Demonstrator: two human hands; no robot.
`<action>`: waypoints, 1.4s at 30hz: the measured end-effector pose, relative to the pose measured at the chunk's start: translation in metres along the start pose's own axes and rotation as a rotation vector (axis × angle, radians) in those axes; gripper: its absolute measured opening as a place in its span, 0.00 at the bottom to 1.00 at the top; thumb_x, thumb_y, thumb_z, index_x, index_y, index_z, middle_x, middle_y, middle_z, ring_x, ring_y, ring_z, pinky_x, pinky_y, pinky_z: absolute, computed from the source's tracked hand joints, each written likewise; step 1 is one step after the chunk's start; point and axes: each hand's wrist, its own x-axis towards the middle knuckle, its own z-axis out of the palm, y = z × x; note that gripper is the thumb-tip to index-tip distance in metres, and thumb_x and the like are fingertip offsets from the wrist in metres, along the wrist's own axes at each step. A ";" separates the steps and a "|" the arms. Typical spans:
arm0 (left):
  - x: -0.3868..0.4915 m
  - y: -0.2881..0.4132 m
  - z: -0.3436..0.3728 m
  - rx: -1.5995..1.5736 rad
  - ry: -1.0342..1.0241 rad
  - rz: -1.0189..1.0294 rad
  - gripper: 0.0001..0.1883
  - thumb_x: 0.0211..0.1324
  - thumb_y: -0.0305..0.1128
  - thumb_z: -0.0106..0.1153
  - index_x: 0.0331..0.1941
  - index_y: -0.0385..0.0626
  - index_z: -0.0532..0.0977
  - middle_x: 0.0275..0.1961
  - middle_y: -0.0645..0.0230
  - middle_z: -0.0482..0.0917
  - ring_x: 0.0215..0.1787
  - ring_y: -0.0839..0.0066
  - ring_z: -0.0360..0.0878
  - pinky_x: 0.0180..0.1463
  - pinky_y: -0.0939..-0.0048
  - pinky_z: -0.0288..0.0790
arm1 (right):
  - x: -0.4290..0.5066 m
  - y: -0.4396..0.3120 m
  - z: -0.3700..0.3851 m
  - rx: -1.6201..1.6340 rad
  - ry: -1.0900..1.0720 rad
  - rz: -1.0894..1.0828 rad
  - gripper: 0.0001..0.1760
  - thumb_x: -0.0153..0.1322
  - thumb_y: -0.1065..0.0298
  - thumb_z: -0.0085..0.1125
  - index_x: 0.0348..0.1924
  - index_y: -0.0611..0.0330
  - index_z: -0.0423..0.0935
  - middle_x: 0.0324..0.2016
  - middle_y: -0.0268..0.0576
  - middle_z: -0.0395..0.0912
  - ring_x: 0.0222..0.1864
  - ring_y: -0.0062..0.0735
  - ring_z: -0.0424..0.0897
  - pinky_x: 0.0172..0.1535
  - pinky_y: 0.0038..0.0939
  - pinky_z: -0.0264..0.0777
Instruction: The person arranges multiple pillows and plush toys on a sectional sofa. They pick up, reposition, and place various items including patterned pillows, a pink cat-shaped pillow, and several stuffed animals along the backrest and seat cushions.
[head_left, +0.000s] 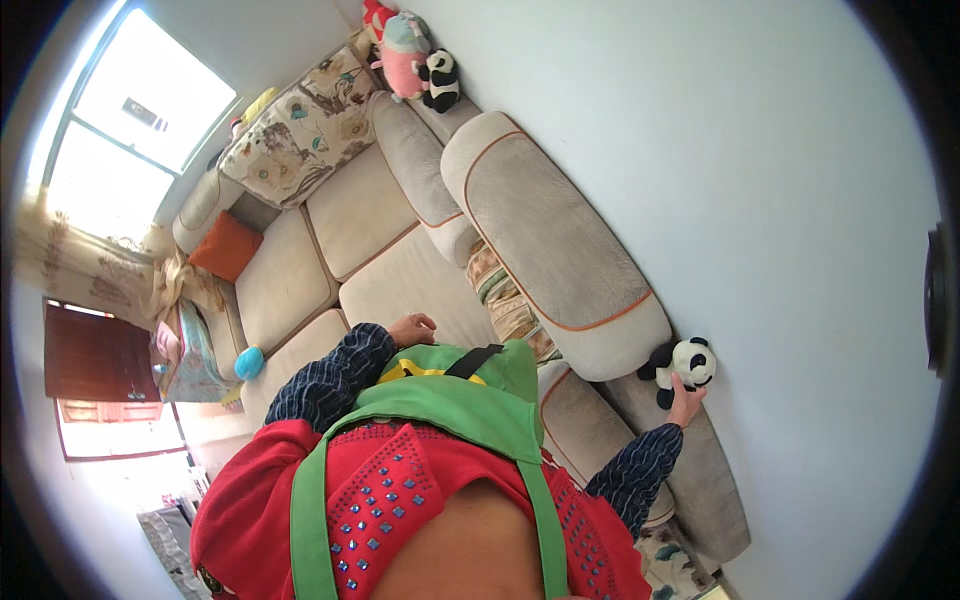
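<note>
At the right, my right hand (685, 400) grips a black-and-white panda plush toy (694, 361) by its side, at the top of the grey sofa back (701, 457) by the wall. My left hand (412, 330) is over the beige seat cushions (412, 281), just above the green apron (450, 367); its fingers are curled loosely and nothing shows in it. A grey bolster-shaped back cushion (555, 232) leans between the seat and the wall, left of the panda.
A second panda plush (441, 81) and a pink plush toy (403, 64) sit in the far corner. On the sofa are an orange pillow (226, 246), a floral cover (300, 142) and a blue ball-like object (249, 363). The pale wall (750, 187) borders the right side.
</note>
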 end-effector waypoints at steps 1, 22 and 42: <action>-0.001 -0.007 0.000 0.024 0.019 -0.032 0.21 0.54 0.30 0.61 0.50 0.33 0.71 0.37 0.62 0.82 0.38 0.74 0.81 0.43 0.72 0.77 | 0.002 -0.001 0.001 -0.154 0.020 0.041 0.45 0.60 0.52 0.72 0.60 0.72 0.62 0.54 0.56 0.72 0.55 0.48 0.73 0.56 0.40 0.67; -0.014 -0.029 -0.005 -0.152 -0.038 -0.040 0.21 0.55 0.33 0.60 0.51 0.38 0.72 0.42 0.61 0.81 0.42 0.74 0.81 0.47 0.73 0.76 | -0.025 0.024 -0.037 -0.143 -0.052 0.179 0.58 0.57 0.49 0.75 0.68 0.72 0.51 0.67 0.61 0.56 0.68 0.50 0.59 0.65 0.42 0.58; -0.038 -0.068 -0.015 -0.529 0.216 -0.106 0.18 0.55 0.34 0.58 0.49 0.40 0.72 0.33 0.63 0.83 0.29 0.71 0.82 0.28 0.73 0.75 | -0.118 0.117 0.200 0.006 -1.197 0.268 0.14 0.65 0.71 0.58 0.41 0.60 0.65 0.23 0.45 0.75 0.24 0.41 0.80 0.25 0.37 0.73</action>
